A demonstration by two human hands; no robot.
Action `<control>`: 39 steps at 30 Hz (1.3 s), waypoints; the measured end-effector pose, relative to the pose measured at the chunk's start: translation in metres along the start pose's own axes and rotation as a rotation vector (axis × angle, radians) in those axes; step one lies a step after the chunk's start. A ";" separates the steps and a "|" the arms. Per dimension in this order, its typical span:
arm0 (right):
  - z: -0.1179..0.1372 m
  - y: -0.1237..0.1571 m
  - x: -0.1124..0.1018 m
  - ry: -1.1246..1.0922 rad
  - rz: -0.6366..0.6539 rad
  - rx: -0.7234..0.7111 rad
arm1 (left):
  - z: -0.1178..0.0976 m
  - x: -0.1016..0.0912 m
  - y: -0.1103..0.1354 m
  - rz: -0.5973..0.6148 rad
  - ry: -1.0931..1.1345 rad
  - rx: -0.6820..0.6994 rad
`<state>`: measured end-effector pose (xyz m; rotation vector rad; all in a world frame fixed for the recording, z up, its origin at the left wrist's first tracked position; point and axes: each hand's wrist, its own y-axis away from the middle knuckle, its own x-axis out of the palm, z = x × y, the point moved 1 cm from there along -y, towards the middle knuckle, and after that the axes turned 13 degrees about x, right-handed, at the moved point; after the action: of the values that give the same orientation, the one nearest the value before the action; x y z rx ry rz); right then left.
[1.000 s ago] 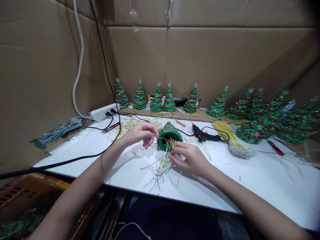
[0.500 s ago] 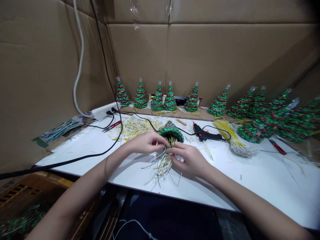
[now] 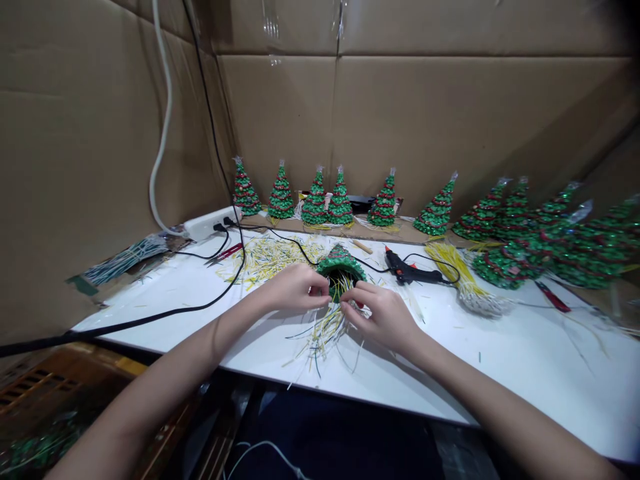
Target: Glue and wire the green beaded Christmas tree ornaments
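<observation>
A small green Christmas tree (image 3: 340,257) lies on its side on the white table, its hollow base facing me. Yellow, white and dark green wires (image 3: 325,337) spill out of that opening onto the tabletop. On the left of the opening, my left hand (image 3: 297,288) is closed, thumb and forefinger pinched together at a thin wire. My right hand (image 3: 383,315) is closed too, its fingertips pinching wires just in front of the opening. Exactly which strands each hand grips is too fine to make out.
Behind the hands lie a heap of wire clippings (image 3: 270,259) and a black glue gun (image 3: 410,270). A yellow and white wire bundle (image 3: 465,283) lies to the right. Decorated trees (image 3: 384,200) line the back. A black cable (image 3: 200,307) crosses the left side, from a power strip (image 3: 207,223).
My hands have drawn slightly apart in front of the tree's opening. My left fingers have curled in, and the right fingertips have closed together on the wires.
</observation>
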<state>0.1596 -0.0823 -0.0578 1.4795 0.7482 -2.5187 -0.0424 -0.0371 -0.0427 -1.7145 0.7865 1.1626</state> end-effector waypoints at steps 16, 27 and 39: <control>-0.002 -0.002 0.000 -0.053 0.036 0.012 | -0.010 0.013 -0.003 -0.175 -0.210 0.053; -0.003 -0.003 0.000 -0.081 0.037 0.004 | -0.001 0.009 -0.006 -0.600 0.412 -0.084; 0.007 0.008 -0.001 -0.268 0.084 -0.227 | -0.003 0.011 -0.006 -0.481 0.032 0.216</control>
<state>0.1573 -0.0924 -0.0564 1.0538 0.8704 -2.4090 -0.0324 -0.0374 -0.0506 -1.6228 0.4594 0.6972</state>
